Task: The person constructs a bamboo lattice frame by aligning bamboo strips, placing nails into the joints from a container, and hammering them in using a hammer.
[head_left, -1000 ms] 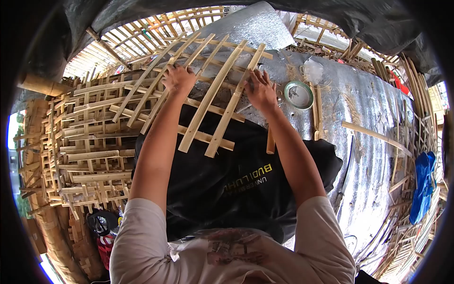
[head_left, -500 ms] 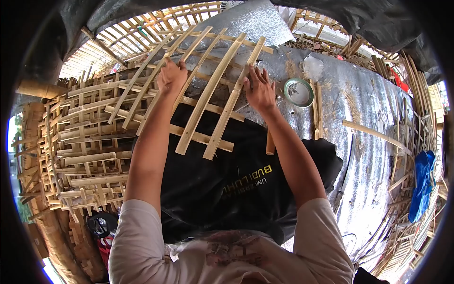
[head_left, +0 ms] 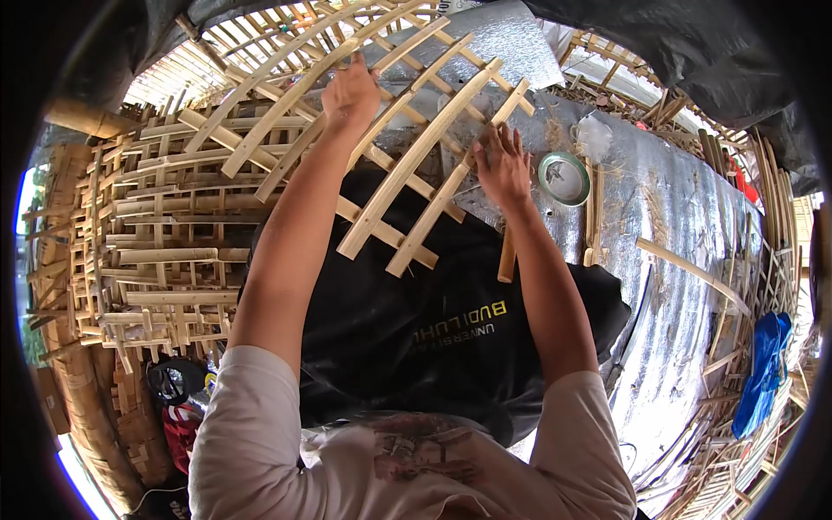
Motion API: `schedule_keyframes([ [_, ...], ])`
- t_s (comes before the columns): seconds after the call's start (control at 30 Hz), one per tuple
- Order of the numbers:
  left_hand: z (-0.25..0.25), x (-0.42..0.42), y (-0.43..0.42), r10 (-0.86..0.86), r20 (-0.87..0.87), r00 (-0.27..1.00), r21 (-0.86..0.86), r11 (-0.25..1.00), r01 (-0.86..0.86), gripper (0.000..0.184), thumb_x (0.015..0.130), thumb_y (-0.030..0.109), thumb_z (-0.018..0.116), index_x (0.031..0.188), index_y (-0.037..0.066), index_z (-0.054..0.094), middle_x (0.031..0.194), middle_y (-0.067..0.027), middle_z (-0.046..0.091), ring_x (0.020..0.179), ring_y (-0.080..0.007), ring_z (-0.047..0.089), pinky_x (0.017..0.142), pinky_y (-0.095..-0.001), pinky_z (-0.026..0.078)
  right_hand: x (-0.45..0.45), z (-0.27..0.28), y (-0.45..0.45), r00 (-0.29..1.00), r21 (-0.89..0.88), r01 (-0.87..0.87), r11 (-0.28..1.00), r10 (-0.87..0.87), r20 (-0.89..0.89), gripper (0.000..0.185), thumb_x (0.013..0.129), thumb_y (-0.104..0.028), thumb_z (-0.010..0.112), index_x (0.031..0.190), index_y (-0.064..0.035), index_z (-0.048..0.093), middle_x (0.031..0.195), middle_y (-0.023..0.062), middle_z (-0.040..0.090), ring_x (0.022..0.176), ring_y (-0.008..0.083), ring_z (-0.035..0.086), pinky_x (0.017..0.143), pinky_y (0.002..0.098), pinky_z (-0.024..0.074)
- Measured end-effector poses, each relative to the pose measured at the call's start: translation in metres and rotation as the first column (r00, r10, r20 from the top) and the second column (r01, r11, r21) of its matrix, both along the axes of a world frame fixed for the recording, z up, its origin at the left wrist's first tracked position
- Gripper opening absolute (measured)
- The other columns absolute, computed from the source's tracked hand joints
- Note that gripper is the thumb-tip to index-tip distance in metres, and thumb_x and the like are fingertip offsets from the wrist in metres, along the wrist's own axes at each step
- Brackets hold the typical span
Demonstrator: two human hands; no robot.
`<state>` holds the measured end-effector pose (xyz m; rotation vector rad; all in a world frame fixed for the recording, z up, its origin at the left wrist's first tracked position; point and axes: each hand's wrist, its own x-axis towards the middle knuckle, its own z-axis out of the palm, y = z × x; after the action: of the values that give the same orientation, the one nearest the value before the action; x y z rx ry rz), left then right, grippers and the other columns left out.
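Observation:
A lattice panel of crossed bamboo slats (head_left: 416, 160) lies tilted across the black cloth and the silvery sheet. My left hand (head_left: 351, 94) is on its upper middle part, fingers closed around a slat. At the panel's right edge, my right hand (head_left: 503, 165) rests against the outermost slat with its fingers spread. Right of that hand is a round dish with a green rim (head_left: 564, 178). A short wooden stick (head_left: 507, 256) lies below my right forearm on the black cloth (head_left: 416, 347), which bears yellow lettering.
Stacked bamboo lattices (head_left: 165, 234) fill the left side. A loose strip (head_left: 693, 273) lies on the silvery sheet (head_left: 667, 347) at the right. A blue plastic bag (head_left: 764, 373) is at the far right, and a black cap (head_left: 173, 380) at the lower left.
The lattice panel has turned clockwise, its left end rising. My left hand has moved up and right with it; my right hand has shifted slightly right. The camera view has also shifted.

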<state>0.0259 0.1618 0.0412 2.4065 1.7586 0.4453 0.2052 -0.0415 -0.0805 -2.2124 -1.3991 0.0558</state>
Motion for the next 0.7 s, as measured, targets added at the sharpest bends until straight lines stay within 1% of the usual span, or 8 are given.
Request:
schedule_keyframes([
  [0.1, 0.008, 0.008, 0.01, -0.071, -0.012, 0.997, 0.027, 0.997, 0.071, 0.032, 0.1, 0.037, 0.055, 0.118, 0.011, 0.056, 0.108, -0.0176, 0.072, 0.106, -0.0416, 0.067, 0.09, -0.0528, 0.052, 0.001, 0.003, -0.001, 1.0, -0.002, 0.018, 1.0, -0.018, 0.014, 0.06, 0.103, -0.048, 0.045, 0.151, -0.011, 0.044, 0.158, 0.0202, 0.036, 0.149, 0.0419, 0.028, 0.115, 0.0672, 0.0261],
  [0.13, 0.018, 0.009, 0.009, -0.089, -0.088, 0.992, 0.013, 0.996, 0.09, 0.037, 0.1, 0.038, 0.056, 0.127, 0.012, 0.056, 0.109, -0.0161, 0.073, 0.104, -0.0382, 0.069, 0.091, -0.0499, 0.054, 0.0, 0.005, -0.002, 1.0, 0.0, 0.025, 1.0, -0.025, 0.019, 0.061, 0.103, -0.048, 0.044, 0.151, -0.0111, 0.043, 0.158, 0.0203, 0.036, 0.149, 0.0419, 0.028, 0.115, 0.0671, 0.0262],
  [0.2, 0.016, 0.009, 0.026, -0.123, -0.065, 0.99, -0.011, 0.992, 0.123, 0.038, 0.099, 0.04, 0.058, 0.126, 0.014, 0.057, 0.108, -0.0143, 0.073, 0.104, -0.0377, 0.069, 0.09, -0.05, 0.054, -0.002, 0.011, -0.003, 0.999, 0.012, 0.039, 0.999, -0.039, 0.029, 0.062, 0.103, -0.049, 0.043, 0.151, -0.0115, 0.043, 0.158, 0.0205, 0.036, 0.149, 0.0417, 0.027, 0.114, 0.0675, 0.0259],
  [0.27, 0.0, 0.004, 0.055, -0.194, -0.053, 0.98, 0.032, 0.98, 0.196, 0.037, 0.097, 0.044, 0.061, 0.119, 0.014, 0.058, 0.103, -0.011, 0.074, 0.099, -0.0366, 0.07, 0.086, -0.0491, 0.054, -0.005, 0.009, -0.003, 0.997, 0.02, 0.043, 0.999, -0.044, 0.061, 0.062, 0.103, -0.049, 0.044, 0.152, -0.0116, 0.043, 0.159, 0.0204, 0.034, 0.149, 0.0421, 0.026, 0.114, 0.068, 0.0256],
  [0.37, -0.017, 0.003, 0.081, -0.277, -0.035, 0.96, 0.005, 0.961, 0.278, 0.035, 0.097, 0.045, 0.062, 0.11, 0.013, 0.057, 0.094, -0.0098, 0.073, 0.092, -0.0356, 0.07, 0.08, -0.0481, 0.054, -0.007, 0.009, -0.002, 0.994, 0.014, 0.033, 0.999, -0.035, 0.104, 0.061, 0.103, -0.048, 0.044, 0.152, -0.0124, 0.041, 0.161, 0.0198, 0.03, 0.149, 0.0441, 0.024, 0.114, 0.0686, 0.0249],
  [0.4, -0.026, 0.003, 0.09, -0.309, -0.014, 0.951, 0.01, 0.951, 0.31, 0.036, 0.096, 0.046, 0.063, 0.105, 0.013, 0.054, 0.086, -0.0074, 0.072, 0.085, -0.033, 0.07, 0.076, -0.047, 0.053, -0.008, 0.008, -0.002, 0.992, 0.016, 0.034, 0.999, -0.035, 0.125, 0.061, 0.103, -0.048, 0.045, 0.153, -0.0126, 0.041, 0.161, 0.0197, 0.03, 0.149, 0.0446, 0.024, 0.114, 0.0687, 0.0247],
  [0.57, -0.067, 0.01, 0.132, -0.439, 0.058, 0.897, 0.036, 0.898, 0.438, 0.039, 0.095, 0.05, 0.063, 0.104, 0.014, 0.052, 0.082, -0.0069, 0.07, 0.08, -0.0282, 0.069, 0.076, -0.0452, 0.052, -0.009, 0.012, -0.006, 0.985, 0.002, -0.023, 1.0, 0.022, 0.17, 0.059, 0.103, -0.046, 0.046, 0.152, -0.014, 0.043, 0.161, 0.0192, 0.03, 0.15, 0.0444, 0.022, 0.115, 0.0698, 0.0214],
  [0.7, -0.092, 0.02, 0.143, -0.463, 0.072, 0.883, 0.038, 0.886, 0.462, 0.04, 0.095, 0.052, 0.064, 0.104, 0.014, 0.053, 0.081, -0.0084, 0.069, 0.079, -0.0287, 0.069, 0.073, -0.0457, 0.053, -0.008, -0.002, -0.004, 0.979, -0.084, -0.048, 0.995, 0.064, 0.193, 0.053, 0.103, -0.039, 0.048, 0.151, -0.017, 0.044, 0.16, 0.0136, 0.035, 0.151, 0.0393, 0.024, 0.115, 0.0711, 0.0201],
])
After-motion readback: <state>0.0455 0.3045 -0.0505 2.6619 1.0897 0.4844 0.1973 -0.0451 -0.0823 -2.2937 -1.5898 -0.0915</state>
